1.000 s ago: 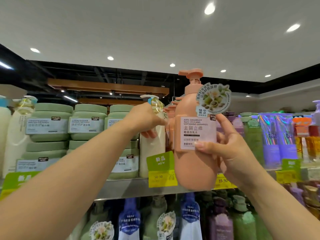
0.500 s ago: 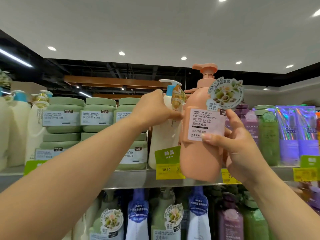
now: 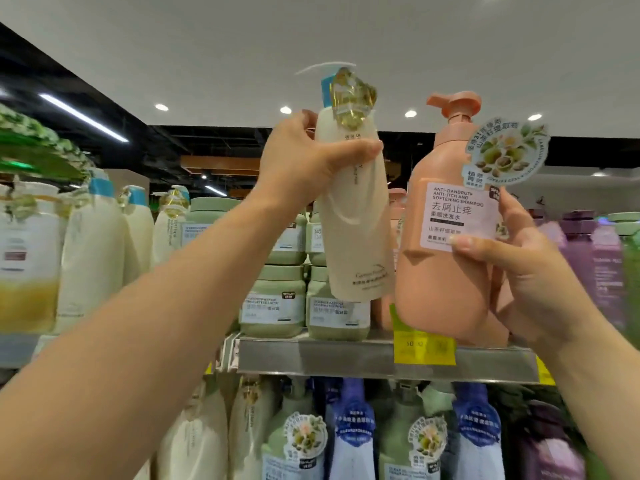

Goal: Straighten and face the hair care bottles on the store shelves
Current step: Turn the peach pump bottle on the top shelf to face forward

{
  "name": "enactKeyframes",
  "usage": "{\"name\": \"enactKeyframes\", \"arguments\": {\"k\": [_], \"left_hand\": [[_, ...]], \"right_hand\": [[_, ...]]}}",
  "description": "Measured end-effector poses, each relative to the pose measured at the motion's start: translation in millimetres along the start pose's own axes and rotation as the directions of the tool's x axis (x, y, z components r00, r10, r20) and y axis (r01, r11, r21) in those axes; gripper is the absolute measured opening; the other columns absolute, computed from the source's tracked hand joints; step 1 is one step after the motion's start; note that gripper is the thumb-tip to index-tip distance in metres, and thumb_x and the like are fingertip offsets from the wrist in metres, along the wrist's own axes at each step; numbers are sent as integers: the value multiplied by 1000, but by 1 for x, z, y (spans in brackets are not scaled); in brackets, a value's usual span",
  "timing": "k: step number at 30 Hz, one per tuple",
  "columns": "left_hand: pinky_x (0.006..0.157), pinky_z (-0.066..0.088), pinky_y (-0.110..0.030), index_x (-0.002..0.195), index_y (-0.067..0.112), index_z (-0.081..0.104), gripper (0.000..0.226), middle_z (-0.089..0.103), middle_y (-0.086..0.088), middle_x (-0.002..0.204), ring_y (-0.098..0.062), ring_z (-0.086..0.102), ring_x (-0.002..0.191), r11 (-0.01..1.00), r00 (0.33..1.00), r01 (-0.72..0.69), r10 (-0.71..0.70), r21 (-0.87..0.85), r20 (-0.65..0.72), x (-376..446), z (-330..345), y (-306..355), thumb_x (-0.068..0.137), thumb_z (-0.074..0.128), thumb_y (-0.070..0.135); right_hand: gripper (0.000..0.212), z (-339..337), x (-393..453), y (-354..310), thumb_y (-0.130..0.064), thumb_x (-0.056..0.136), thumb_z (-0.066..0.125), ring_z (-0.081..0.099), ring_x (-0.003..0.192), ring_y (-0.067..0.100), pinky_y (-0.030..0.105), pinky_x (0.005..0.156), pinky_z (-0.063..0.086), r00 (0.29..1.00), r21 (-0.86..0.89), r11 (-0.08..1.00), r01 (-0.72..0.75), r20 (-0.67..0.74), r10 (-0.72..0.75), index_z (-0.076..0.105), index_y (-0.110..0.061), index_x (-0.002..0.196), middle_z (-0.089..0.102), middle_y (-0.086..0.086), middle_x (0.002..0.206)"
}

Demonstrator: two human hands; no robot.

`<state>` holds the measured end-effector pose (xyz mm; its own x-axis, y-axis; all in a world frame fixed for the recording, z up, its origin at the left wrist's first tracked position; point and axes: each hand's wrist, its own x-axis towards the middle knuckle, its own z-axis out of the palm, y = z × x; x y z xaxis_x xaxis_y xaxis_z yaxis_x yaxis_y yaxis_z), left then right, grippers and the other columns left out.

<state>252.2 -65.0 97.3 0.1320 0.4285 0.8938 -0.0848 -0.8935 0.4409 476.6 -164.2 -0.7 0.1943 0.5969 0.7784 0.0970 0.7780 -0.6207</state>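
Observation:
My left hand [image 3: 304, 161] grips a cream pump bottle [image 3: 356, 230] around its upper body and holds it in the air above the top shelf [image 3: 346, 355], slightly tilted. A yellow crinkled tag hangs at its neck. My right hand [image 3: 533, 271] holds a peach pump bottle [image 3: 446, 268] from the right side, its white shampoo label facing me and a round flower tag at its shoulder. The peach bottle's base is near the shelf's front edge.
Stacked green jars [image 3: 273, 299] stand on the shelf behind the cream bottle. More cream bottles [image 3: 93, 247] fill the shelf at left, purple bottles [image 3: 588, 258] at right. Green, white-and-blue and purple pump bottles [image 3: 353, 441] crowd the lower shelf. A yellow price tag [image 3: 422, 344] hangs on the shelf edge.
My left hand has lifted the cream bottle off the shelf and up into the air. The peach bottle stays in my right hand, shifted right. The view has moved closer.

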Motion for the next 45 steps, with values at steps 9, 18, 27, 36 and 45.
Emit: {"name": "enactKeyframes", "arguments": {"k": [9, 18, 27, 36, 45], "left_hand": [[68, 59, -27, 111, 13, 66, 55, 74, -1, 98, -11, 73, 83, 993, 998, 52, -54, 105, 16, 0, -133, -4, 65, 88, 34], [65, 60, -27, 98, 17, 71, 46, 76, 4, 84, -12, 74, 77, 972, 997, 73, -79, 223, 18, 1, -238, -42, 61, 90, 36], [68, 62, -32, 99, 22, 69, 56, 76, 5, 87, -10, 74, 76, 930, 981, 98, -151, 353, 123, 13, -292, -82, 54, 90, 49], [51, 51, -22, 101, 29, 59, 53, 70, 10, 90, -5, 69, 74, 891, 981, 89, -155, 445, 114, 19, -279, -130, 63, 81, 58], [63, 60, -33, 103, 30, 57, 69, 70, 8, 93, -10, 69, 80, 885, 968, 90, -185, 457, 169, 22, -264, -136, 51, 77, 70]], "right_hand": [[111, 115, 24, 31, -12, 49, 92, 73, 105, 25, 31, 74, 61, 991, 57, 998, -3, 134, -5, 44, -31, 148, 75, 4, 120], [91, 233, 40, 69, -21, 50, 91, 76, 97, 22, 28, 69, 61, 970, 106, 994, -30, 242, 4, 51, -51, 126, 78, 2, 110], [101, 290, 45, 86, -21, 52, 94, 73, 107, 26, 37, 77, 62, 976, 37, 999, 19, 214, -27, 49, -49, 138, 74, 4, 119], [109, 303, 33, 87, -23, 51, 96, 75, 100, 24, 35, 74, 62, 988, -90, 996, 22, 155, -8, 43, -50, 143, 76, 1, 115], [104, 288, 17, 76, -9, 57, 91, 76, 96, 22, 29, 67, 61, 996, -109, 994, 27, 85, -18, 46, -43, 144, 77, 0, 110]]}}
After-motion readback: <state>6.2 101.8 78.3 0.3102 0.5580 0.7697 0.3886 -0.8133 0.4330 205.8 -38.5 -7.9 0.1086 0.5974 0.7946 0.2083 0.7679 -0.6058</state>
